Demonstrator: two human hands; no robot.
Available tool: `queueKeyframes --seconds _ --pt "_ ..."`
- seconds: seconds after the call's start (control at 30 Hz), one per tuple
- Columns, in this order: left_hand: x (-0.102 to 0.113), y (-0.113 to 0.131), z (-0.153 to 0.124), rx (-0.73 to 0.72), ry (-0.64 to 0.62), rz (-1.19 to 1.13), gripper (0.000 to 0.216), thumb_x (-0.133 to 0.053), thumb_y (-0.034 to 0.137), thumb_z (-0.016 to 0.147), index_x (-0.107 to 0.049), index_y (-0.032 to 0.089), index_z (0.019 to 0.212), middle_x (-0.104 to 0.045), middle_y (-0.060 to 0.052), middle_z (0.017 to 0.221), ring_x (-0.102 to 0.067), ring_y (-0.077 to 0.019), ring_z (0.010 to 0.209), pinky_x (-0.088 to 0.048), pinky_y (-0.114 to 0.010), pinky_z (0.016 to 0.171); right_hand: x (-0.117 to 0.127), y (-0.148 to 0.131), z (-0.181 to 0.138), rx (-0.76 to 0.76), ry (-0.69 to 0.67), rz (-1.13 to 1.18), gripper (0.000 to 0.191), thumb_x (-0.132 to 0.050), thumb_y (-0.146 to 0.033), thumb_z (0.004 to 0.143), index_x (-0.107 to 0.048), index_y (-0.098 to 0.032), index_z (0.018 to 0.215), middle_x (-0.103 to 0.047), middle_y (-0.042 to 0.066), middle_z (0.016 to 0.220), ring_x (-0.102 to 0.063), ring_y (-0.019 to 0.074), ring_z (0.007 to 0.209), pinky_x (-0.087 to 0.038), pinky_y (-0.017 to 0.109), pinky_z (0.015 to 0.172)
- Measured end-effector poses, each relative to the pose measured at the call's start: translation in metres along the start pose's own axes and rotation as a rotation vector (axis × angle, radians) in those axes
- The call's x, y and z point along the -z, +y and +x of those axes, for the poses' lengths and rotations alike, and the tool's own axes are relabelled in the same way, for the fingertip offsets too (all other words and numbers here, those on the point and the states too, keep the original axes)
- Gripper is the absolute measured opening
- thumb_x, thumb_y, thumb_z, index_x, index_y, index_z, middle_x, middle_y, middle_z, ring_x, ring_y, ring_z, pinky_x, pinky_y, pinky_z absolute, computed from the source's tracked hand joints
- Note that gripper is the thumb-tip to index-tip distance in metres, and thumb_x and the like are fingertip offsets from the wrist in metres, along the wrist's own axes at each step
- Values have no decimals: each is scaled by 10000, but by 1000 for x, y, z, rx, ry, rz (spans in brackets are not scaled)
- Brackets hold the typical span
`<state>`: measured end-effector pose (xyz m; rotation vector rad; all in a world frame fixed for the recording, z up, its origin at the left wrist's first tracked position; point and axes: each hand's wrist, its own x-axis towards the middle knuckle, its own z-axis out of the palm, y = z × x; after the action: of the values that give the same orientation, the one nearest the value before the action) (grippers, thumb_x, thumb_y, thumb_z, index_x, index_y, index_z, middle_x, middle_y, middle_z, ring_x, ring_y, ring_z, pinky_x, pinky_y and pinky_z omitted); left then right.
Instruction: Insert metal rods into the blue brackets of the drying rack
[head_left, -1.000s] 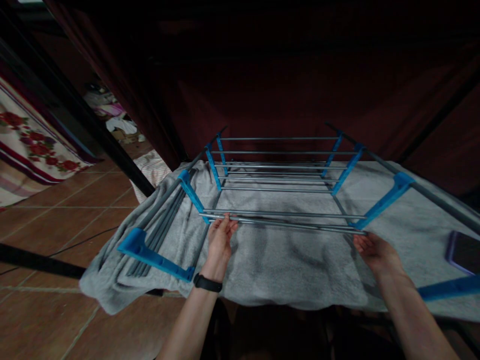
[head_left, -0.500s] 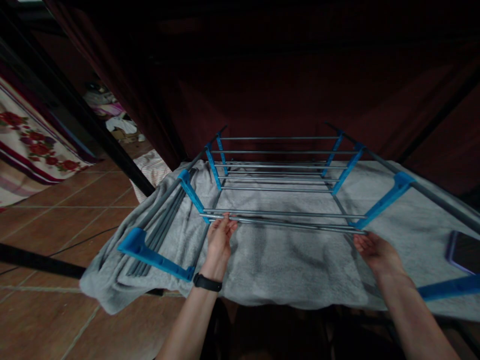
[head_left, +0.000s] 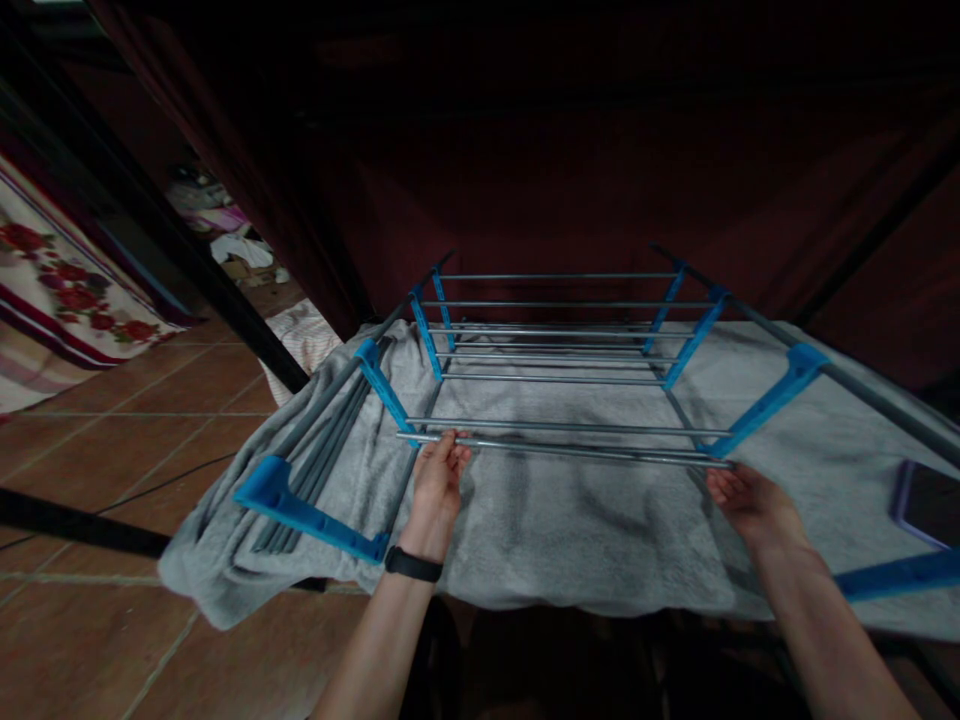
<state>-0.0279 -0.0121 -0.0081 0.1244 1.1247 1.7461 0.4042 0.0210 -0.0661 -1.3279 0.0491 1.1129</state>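
A thin grey metal rod (head_left: 555,449) runs crosswise in front of me, pinched between the fingers of my left hand (head_left: 441,470) near its left end. At its right end, my right hand (head_left: 750,495) has its fingers closed on the tip. The rod lies just in front of another crossbar of a rack frame. That rack has grey tubes and blue plastic brackets; the left middle bracket (head_left: 384,388) and right middle bracket (head_left: 772,400) stand close to the rod's ends. Several crossbars (head_left: 555,379) join the brackets farther back.
A grey blanket (head_left: 570,530) lies under the rack. Several loose grey tubes (head_left: 319,470) rest at the left, beside the front-left bracket (head_left: 307,515). A phone (head_left: 930,505) lies at the right edge. Dark posts (head_left: 225,290) and a dark red curtain (head_left: 525,200) border the surface.
The rod's left end has come down slightly with my left hand. My right hand stays in place at the right end.
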Motion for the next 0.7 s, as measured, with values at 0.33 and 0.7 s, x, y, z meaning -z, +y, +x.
queueKeyframes --seconds 0.33,0.7 --pt "0 -1 0 -8 11 14 193 -659 56 917 -676 140 744 -726 -29 696 -633 -71 540 -544 -176 588 -1 -1 -2 -1 0 2 262 -447 -28 960 -589 -169 792 -636 -7 732 -639 86 573 -597 168 533" --pt "0 -1 0 -16 8 7 223 -643 41 926 -674 141 728 -728 -29 696 -655 -77 565 -556 -181 608 -2 -2 -6 -7 13 2 271 -421 -25 961 -580 -174 799 -631 -6 740 -639 88 591 -597 170 532"
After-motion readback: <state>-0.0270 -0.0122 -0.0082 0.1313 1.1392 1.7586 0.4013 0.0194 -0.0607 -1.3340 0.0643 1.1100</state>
